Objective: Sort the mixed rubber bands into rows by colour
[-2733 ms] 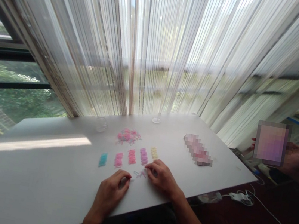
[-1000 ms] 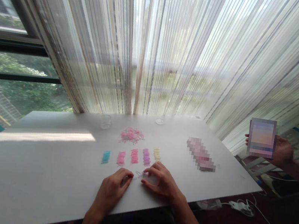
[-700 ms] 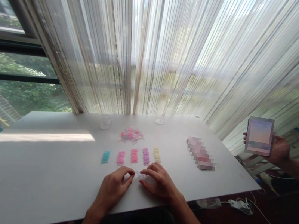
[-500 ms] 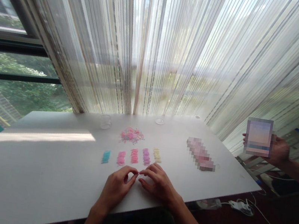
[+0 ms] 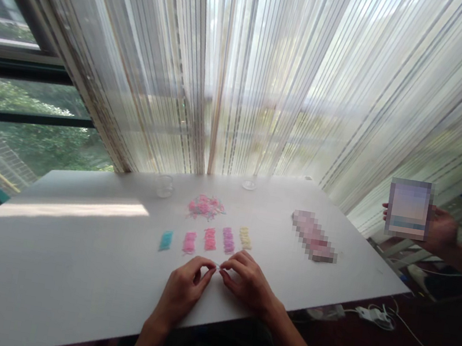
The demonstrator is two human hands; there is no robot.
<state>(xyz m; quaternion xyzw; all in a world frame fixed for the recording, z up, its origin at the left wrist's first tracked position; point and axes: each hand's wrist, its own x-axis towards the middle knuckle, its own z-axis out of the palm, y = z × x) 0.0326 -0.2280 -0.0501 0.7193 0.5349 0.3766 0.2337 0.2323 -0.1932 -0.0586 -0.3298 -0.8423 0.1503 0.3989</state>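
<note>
Close to the table's front edge, my left hand (image 5: 186, 284) and my right hand (image 5: 247, 282) meet fingertip to fingertip. Both are closed in a pinch. A tiny pale sliver shows between the fingertips, too small to name. Just beyond lies a row of small flat bundles of short thin pieces: teal (image 5: 166, 240), pink (image 5: 189, 242), coral pink (image 5: 210, 239), purple (image 5: 228, 240) and pale yellow (image 5: 245, 238). My right hand is nearest the purple and yellow ones. Behind the row sits a loose pile (image 5: 206, 208) of similar thin pieces, mostly pink with some grey-blue.
A clear container (image 5: 164, 186) and a small clear round dish (image 5: 249, 184) stand at the white table's (image 5: 65, 275) back. A blurred-out pinkish object (image 5: 314, 237) lies on the right. Another person's hand (image 5: 444, 231) holds a blurred-out device (image 5: 409, 208) beyond the right edge.
My right thumb and fingers have closed into a pinch against the left fingertips, and the pale sliver now shows between them. The view has shifted slightly.
</note>
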